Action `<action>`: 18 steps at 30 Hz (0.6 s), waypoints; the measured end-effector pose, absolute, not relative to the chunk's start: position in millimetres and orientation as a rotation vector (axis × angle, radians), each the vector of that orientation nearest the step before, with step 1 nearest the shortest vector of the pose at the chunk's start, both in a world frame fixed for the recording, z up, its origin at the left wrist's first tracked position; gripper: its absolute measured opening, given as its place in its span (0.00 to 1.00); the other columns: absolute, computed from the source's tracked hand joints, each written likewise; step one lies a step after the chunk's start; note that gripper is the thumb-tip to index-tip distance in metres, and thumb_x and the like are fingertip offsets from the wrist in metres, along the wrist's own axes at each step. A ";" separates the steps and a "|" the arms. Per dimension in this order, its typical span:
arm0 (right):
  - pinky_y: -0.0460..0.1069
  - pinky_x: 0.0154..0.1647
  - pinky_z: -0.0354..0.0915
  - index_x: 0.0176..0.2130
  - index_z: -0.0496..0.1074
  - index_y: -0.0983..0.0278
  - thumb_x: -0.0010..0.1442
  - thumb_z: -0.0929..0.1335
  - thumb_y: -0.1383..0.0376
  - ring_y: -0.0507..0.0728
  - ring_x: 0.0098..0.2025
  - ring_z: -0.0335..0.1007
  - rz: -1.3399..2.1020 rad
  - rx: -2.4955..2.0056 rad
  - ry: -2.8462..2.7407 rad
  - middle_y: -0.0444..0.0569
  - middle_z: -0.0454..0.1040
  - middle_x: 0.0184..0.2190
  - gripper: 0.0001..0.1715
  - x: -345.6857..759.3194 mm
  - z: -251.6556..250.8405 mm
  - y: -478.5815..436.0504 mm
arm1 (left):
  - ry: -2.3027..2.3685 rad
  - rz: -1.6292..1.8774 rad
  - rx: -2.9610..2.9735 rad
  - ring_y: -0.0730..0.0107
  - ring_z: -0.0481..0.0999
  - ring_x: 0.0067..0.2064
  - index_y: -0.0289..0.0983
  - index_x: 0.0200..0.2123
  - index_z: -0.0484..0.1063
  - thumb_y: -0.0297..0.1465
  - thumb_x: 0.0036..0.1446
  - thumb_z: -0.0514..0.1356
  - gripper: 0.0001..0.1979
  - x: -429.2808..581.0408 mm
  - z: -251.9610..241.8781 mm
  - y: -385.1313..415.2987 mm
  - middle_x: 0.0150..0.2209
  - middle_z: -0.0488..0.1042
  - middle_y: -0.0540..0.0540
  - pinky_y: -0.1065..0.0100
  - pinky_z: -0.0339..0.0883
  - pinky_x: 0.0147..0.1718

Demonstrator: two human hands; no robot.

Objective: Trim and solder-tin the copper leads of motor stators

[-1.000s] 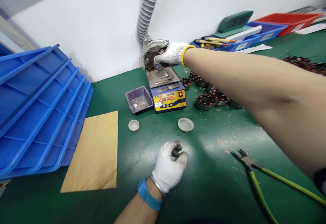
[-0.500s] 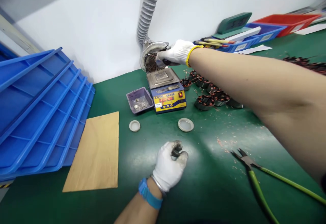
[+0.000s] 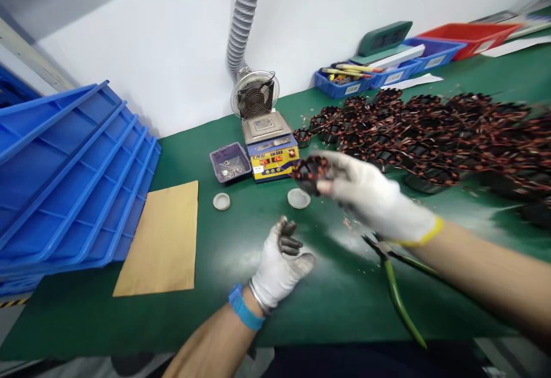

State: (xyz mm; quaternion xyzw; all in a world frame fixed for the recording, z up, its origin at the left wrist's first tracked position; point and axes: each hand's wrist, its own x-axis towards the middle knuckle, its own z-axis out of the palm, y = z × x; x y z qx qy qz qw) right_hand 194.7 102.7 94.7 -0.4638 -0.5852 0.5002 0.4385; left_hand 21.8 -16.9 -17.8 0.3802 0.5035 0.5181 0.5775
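Observation:
My right hand (image 3: 372,194), in a white glove with a yellow cuff, hangs blurred above the green mat and grips a dark copper-wound stator (image 3: 310,170) by its fingertips. My left hand (image 3: 282,263), in a soiled white glove with a blue wristband, rests on the mat with its fingers curled; nothing shows in them. A blue and yellow solder pot (image 3: 269,145) with red digits stands behind, under a small fan (image 3: 253,97) on a grey hose.
A heap of wound stators (image 3: 430,131) fills the right of the mat. Green-handled cutters (image 3: 394,292) lie under my right forearm. Two white caps (image 3: 298,198), a purple tray (image 3: 230,162), a brown sheet (image 3: 161,240), stacked blue trays (image 3: 69,183) and blue bins (image 3: 344,82) surround them.
My right hand has drawn back from the solder pot towards me and now holds a stator in front of the pot. The view has shifted. My left hand has stayed in place.

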 end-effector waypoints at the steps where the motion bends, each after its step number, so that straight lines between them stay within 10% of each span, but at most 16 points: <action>1: 0.57 0.49 0.84 0.64 0.72 0.63 0.51 0.80 0.57 0.66 0.50 0.87 1.261 -1.120 -1.427 0.56 0.86 0.50 0.45 196.5 75.6 78.7 | 1.102 1.231 0.850 0.59 0.84 0.46 0.40 0.71 0.67 0.35 0.40 0.84 0.55 29.3 -16.4 -21.1 0.65 0.78 0.30 0.56 0.82 0.48; 7: 0.64 0.64 0.80 0.65 0.72 0.56 0.59 0.73 0.58 0.69 0.62 0.83 0.768 -1.225 -1.759 0.57 0.83 0.60 0.36 203.3 3.8 -5.9 | 1.058 1.318 0.819 0.53 0.82 0.63 0.41 0.60 0.72 0.40 0.56 0.78 0.33 69.1 8.4 -31.6 0.62 0.82 0.39 0.52 0.74 0.69; 14: 0.81 0.60 0.74 0.78 0.59 0.60 0.52 0.77 0.45 0.90 0.65 0.74 0.086 -1.443 -2.281 0.72 0.74 0.66 0.63 288.0 2.8 -30.1 | 1.344 0.996 0.985 0.59 0.86 0.45 0.40 0.45 0.72 0.24 0.44 0.80 0.28 49.8 26.5 -33.8 0.43 0.85 0.47 0.54 0.82 0.56; 18: 0.90 0.52 0.69 0.80 0.51 0.61 0.60 0.70 0.43 0.97 0.60 0.73 -0.062 -1.695 -2.334 0.78 0.75 0.61 0.60 313.7 -8.9 -52.7 | 1.353 0.939 1.030 0.58 0.86 0.46 0.41 0.47 0.71 0.24 0.40 0.81 0.33 35.8 21.7 -35.0 0.44 0.85 0.47 0.52 0.81 0.58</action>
